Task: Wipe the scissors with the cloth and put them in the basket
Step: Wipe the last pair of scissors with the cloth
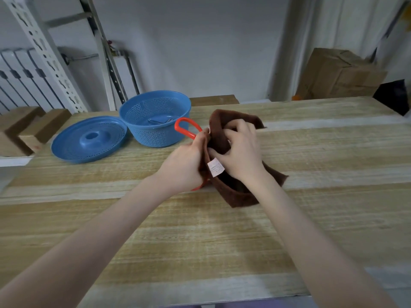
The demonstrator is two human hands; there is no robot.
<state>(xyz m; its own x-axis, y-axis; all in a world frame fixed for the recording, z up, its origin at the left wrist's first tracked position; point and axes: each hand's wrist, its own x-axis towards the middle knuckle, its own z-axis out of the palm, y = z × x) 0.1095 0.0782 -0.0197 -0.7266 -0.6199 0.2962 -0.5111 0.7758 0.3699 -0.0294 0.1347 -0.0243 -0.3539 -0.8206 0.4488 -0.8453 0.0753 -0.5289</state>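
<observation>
Gripping the scissors [177, 127] by their orange handles, the left hand [184, 165] steadied them over the table [200, 241]; the right hand [241, 152] clenched the brown cloth [235, 196] round the hidden blades, probably to rub them clean; the basket [155, 138] stood open just beyond, its lid [89, 141] set aside.

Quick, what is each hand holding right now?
Left hand: closed on the scissors, at the orange handles.
Right hand: closed on the brown cloth.
</observation>
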